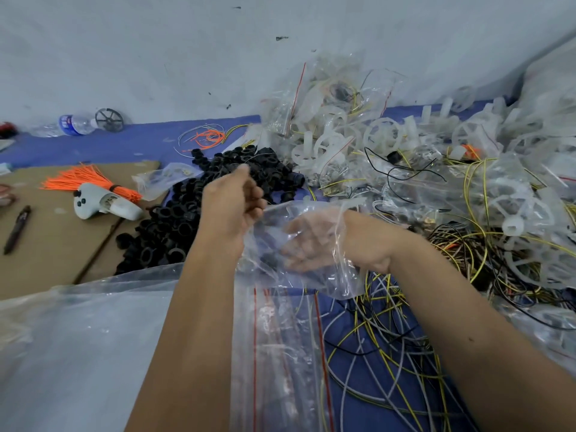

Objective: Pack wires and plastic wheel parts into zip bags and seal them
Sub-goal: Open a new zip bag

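Observation:
My left hand (232,202) pinches the upper edge of a clear zip bag (314,275) in the middle of the view. My right hand (311,241) is inside the bag up to the wrist, palm up with fingers straight. A small black part (269,260) shows dimly through the plastic near those fingers. A stack of empty zip bags with red seal lines (280,353) lies below. Loose yellow, grey and black wires (383,338) sprawl at the lower right. White plastic wheel parts (383,135) pile up at the upper right.
A heap of black plastic rings (193,213) lies left of my hands. On the brown cardboard (46,241) rest an orange cable-tie bundle (81,179), a white controller (103,204) and a pen (17,229). A water bottle (71,124) lies by the wall. A large clear plastic sheet (78,338) covers the lower left.

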